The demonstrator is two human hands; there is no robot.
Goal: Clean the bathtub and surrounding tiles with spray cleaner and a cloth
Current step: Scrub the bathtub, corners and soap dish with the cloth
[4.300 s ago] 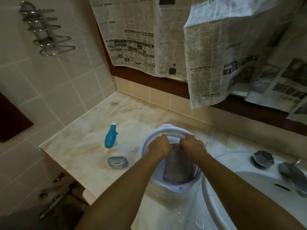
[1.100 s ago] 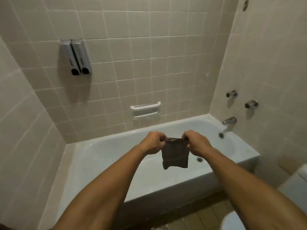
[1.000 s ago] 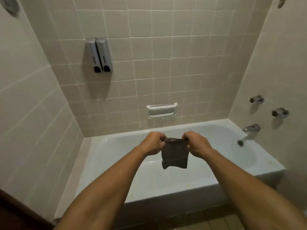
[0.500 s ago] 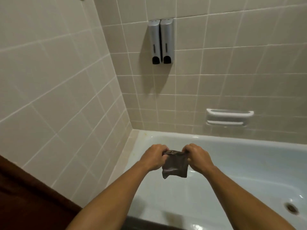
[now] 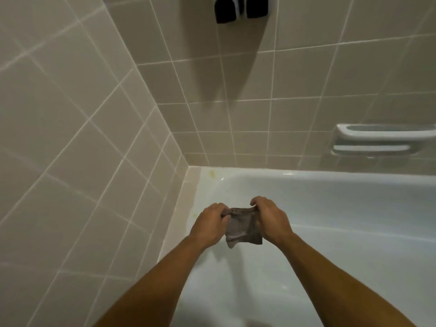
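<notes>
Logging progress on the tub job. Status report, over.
Left hand and right hand both grip the cloth by its top edge. Cloth hangs over the bathtub, not touching. No spray cleaner in view. Nothing in the way.

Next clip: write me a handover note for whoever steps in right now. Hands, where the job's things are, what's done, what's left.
Left hand and right hand each pinch a top corner of the cloth, which hangs between them over the tub near its left corner.
No spray bottle in view.
Done: cloth brought to the tub.
Left: no wiping visible yet; yellowish spots sit on the rim at the corner. Tub and tiles both remain to clean.
</notes>
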